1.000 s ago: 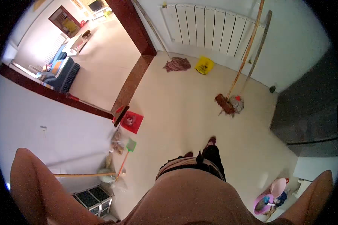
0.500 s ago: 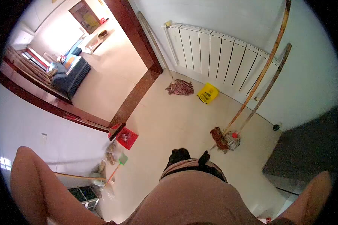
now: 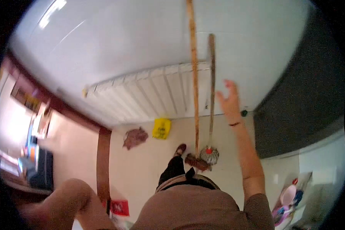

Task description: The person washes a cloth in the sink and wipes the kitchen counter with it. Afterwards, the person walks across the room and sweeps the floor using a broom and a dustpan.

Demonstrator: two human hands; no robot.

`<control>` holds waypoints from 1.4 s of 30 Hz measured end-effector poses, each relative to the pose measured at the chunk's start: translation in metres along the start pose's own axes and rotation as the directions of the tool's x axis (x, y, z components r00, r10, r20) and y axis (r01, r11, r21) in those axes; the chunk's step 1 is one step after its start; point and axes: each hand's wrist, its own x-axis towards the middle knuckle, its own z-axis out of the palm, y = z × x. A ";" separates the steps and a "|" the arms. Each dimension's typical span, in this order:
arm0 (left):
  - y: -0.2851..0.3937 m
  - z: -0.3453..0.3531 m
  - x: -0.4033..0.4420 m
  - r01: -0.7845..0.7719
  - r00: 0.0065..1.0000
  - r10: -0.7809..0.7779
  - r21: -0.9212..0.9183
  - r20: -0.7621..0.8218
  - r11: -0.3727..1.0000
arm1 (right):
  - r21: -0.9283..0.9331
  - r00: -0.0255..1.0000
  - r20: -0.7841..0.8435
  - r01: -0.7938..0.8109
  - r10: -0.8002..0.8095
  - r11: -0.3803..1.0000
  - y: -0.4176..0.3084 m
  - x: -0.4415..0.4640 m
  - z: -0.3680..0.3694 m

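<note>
My right hand (image 3: 229,100) is raised in front of the white wall, its fingers apart and holding nothing, a dark band at the wrist. Just left of it stands a mop with a grey wooden handle (image 3: 212,84) and a grey string head (image 3: 209,156) with a red centre. Beside that leans a longer tan wooden pole (image 3: 194,80), with a brown head (image 3: 198,162) on the floor. Both handles rest near the radiator. Of my left side only the bent arm shows at the lower left; the hand is out of view.
A white radiator (image 3: 142,94) runs along the wall. On the floor lie a purplish mop head (image 3: 135,138), a yellow bag (image 3: 161,128) and a red dustpan (image 3: 120,207). A dark grey cabinet (image 3: 295,99) and basins (image 3: 288,195) are at right; a doorway is at left.
The view has turned right and come closer to the wall with the two long handles. My right hand has come up into view beside them, and my left arm has shifted.
</note>
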 end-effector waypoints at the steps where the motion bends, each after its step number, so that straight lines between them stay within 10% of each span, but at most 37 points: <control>1: -0.035 0.007 -0.006 0.027 0.999 -0.029 -0.047 -0.042 0.999 | 0.112 0.961 0.096 -0.271 0.261 0.956 0.012 -0.001 0.026; 5: -0.210 0.060 -0.053 0.408 0.905 -0.410 -0.039 -0.117 0.912 | -0.016 0.900 0.224 -0.380 0.373 0.925 0.069 0.006 0.117; 6: -0.254 0.076 -0.076 0.578 0.816 -0.575 0.145 -0.068 0.803 | -0.028 0.871 0.289 -0.407 0.397 0.913 0.069 0.013 0.133; 8: -0.326 0.115 -0.129 0.807 0.547 -0.836 -0.289 0.038 0.515 | 0.015 0.795 0.402 -0.502 0.454 0.865 0.067 0.027 0.158; 13: -0.439 0.173 -0.305 0.999 -0.001 -0.900 -0.040 0.436 -0.020 | 0.179 0.636 0.457 -0.750 0.621 0.637 0.101 0.003 0.221; 22: -0.481 0.323 -0.343 0.989 -0.041 -0.650 -0.064 0.759 -0.137 | 0.197 0.561 -0.154 -0.789 0.813 0.582 0.028 -0.047 0.121; 28: -0.519 0.388 -0.418 0.980 -0.177 -0.718 0.055 0.673 -0.191 | 0.398 0.174 -0.454 -0.838 0.874 0.374 -0.037 -0.153 0.048; 33: -0.341 0.357 -0.325 0.990 0.137 -0.565 -0.136 0.813 0.045 | 0.564 -0.046 -0.766 -0.529 0.642 0.634 -0.109 -0.256 0.008; 42: -0.106 0.298 -0.311 0.986 0.158 -0.371 -0.127 0.915 0.106 | 0.439 -0.316 -0.892 -0.433 0.323 0.787 -0.317 -0.376 -0.101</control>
